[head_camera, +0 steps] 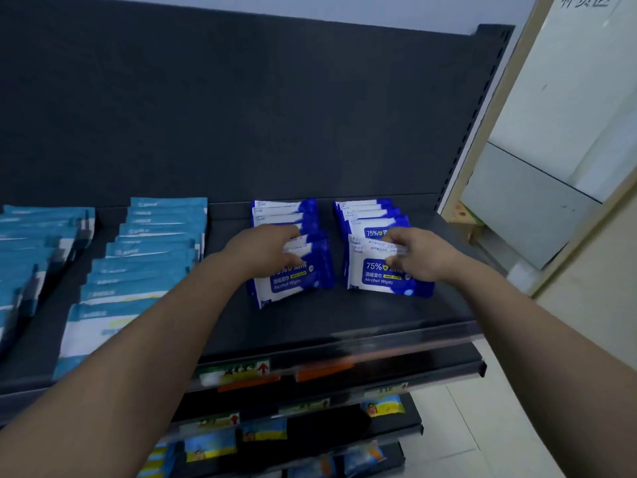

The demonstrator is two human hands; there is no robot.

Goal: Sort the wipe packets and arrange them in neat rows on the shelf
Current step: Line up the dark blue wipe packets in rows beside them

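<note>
Two rows of dark blue and white alcohol wipe packets stand overlapped on the dark shelf [344,326]. My left hand [265,251] rests on the left blue row [293,274], fingers gripping the top edge of its front packets. My right hand [418,253] pinches the top edge of the front packet of the right blue row [382,274]. Further left, two rows of light teal wipe packets lie overlapped, one row [138,270] near my left forearm and another [34,253] at the frame's left edge.
The shelf has a dark back panel [241,115] and a front rail with price labels [241,370]. Lower shelves [310,443] hold colourful packets. To the right stand a wooden frame [482,167] and a white wall panel.
</note>
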